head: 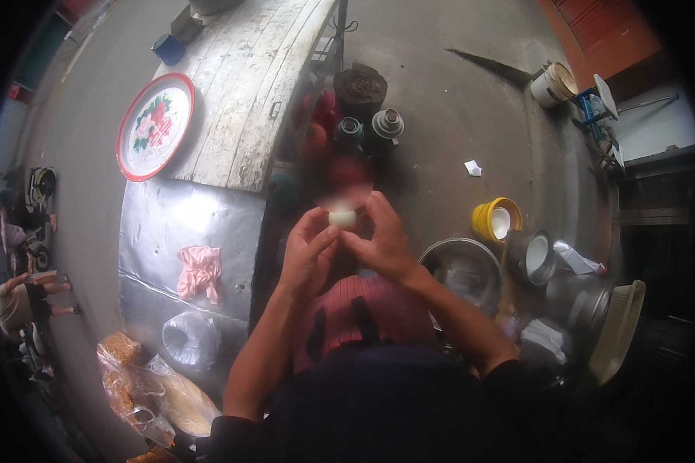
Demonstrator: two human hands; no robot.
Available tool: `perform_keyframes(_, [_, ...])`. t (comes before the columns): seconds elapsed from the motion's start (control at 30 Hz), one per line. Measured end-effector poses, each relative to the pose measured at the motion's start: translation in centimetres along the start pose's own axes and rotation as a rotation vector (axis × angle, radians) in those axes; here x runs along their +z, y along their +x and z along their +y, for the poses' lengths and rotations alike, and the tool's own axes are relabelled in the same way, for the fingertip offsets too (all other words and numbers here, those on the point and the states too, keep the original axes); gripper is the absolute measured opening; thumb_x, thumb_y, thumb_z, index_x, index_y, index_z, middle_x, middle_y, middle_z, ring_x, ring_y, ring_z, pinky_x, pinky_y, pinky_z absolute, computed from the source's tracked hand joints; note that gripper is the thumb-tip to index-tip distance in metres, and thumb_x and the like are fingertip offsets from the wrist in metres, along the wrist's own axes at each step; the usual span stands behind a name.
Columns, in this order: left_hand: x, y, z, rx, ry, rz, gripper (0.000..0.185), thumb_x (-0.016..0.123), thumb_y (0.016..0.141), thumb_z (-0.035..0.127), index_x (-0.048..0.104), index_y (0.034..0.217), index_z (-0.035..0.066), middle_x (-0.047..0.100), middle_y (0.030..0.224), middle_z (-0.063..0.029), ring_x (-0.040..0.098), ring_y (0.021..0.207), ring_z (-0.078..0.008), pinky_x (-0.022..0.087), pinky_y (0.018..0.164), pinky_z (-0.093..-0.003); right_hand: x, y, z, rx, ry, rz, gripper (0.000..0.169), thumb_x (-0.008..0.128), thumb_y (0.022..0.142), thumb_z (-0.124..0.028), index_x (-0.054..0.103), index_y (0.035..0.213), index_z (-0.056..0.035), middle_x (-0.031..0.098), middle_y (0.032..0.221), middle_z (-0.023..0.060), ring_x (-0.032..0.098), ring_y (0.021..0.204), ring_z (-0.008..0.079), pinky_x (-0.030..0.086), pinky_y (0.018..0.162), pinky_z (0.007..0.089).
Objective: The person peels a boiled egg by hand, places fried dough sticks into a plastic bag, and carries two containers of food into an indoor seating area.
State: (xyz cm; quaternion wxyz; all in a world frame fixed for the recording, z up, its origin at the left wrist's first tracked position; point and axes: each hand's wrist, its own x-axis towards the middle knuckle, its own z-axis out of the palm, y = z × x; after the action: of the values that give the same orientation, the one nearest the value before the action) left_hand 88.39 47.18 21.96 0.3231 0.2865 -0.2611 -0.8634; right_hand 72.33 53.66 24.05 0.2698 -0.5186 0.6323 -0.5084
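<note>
Between both hands is a small, pale, rounded object (343, 220), perhaps a peeled egg or a piece of dough. My left hand (308, 252) pinches it from one side with thumb and fingers. On the other side, the thumb and fingers of my right hand (383, 240) hold it too. A dark reddish blur covers the area just above it and hides part of its top. Below the hands lies a red ribbed surface (391, 301). To the left, a crumpled pink cloth (200, 273) rests on a sheet-metal tabletop (150, 231).
A red-rimmed enamel tray (124, 136) lies by a weathered plank table (231, 116). Plastic bags of food (176, 393) sit at lower left. Right of me stand a large metal basin (460, 272) and a yellow bucket (480, 223); thermos-like vessels (388, 124) are ahead. People (17, 307) are at far left.
</note>
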Motion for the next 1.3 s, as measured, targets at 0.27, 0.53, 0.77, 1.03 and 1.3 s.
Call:
perform_keyframes(0.27, [11.3,13.7,-3.7,-0.171,0.058,-0.167,0.051,0.077,0.094,0.009,0.055,0.14,0.002,0.061,0.137,-0.012,0.061,0.129,-0.0233,0.053,0.109,-0.0388,-14.6,5.1,3.7,0.057,-0.031,0.367,0.025,0.08,0.089,-0.004,0.071,0.112,-0.0008,0.069,0.107,0.0128,0.07,0.093,0.0224,0.057,0.082,0.0344])
perform_keyframes(0.53, [21.1,23.7,-7.7,-0.377,0.265,-0.342,0.05,0.074,0.099,0.017,0.053,0.142,0.002,0.06,0.141,-0.0129,0.058,0.133,-0.0232,0.049,0.112,-0.0395,-24.3,6.7,7.6,0.106,-0.33,0.61,0.014,0.08,0.088,-0.003,0.073,0.101,-0.0013,0.071,0.099,0.0137,0.07,0.081,0.0252,0.057,0.072,0.035])
perform_keyframes(0.77, [27.2,32.5,-10.7,-0.448,0.235,-0.48,0.054,0.079,0.095,0.014,0.055,0.141,0.001,0.061,0.141,-0.014,0.059,0.131,-0.0235,0.05,0.112,-0.0386,-31.5,11.2,11.2,0.1,-0.373,0.719,0.013,0.074,0.083,0.0,0.066,0.093,-0.0049,0.062,0.085,0.0118,0.063,0.073,0.0336,0.052,0.064,0.0428])
perform_keyframes(1.03, [34.6,45.7,-11.2,-0.432,0.352,-0.487,0.051,0.081,0.092,0.012,0.059,0.137,0.001,0.064,0.139,-0.0103,0.062,0.127,-0.0191,0.049,0.11,-0.0353,-40.4,21.6,18.4,0.115,-0.393,0.648,0.018,0.073,0.079,0.001,0.057,0.085,-0.0054,0.058,0.081,0.0107,0.062,0.07,0.0309,0.051,0.061,0.0413])
perform_keyframes(1.3, [41.9,56.7,-15.5,-0.459,0.336,-0.58,0.053,0.082,0.09,0.006,0.058,0.137,0.003,0.065,0.138,-0.0113,0.062,0.125,-0.02,0.048,0.111,-0.0386,-49.9,27.9,23.8,0.142,-0.354,0.773,0.017,0.072,0.081,0.001,0.057,0.085,-0.0043,0.06,0.08,0.0084,0.06,0.065,0.0216,0.05,0.057,0.0347])
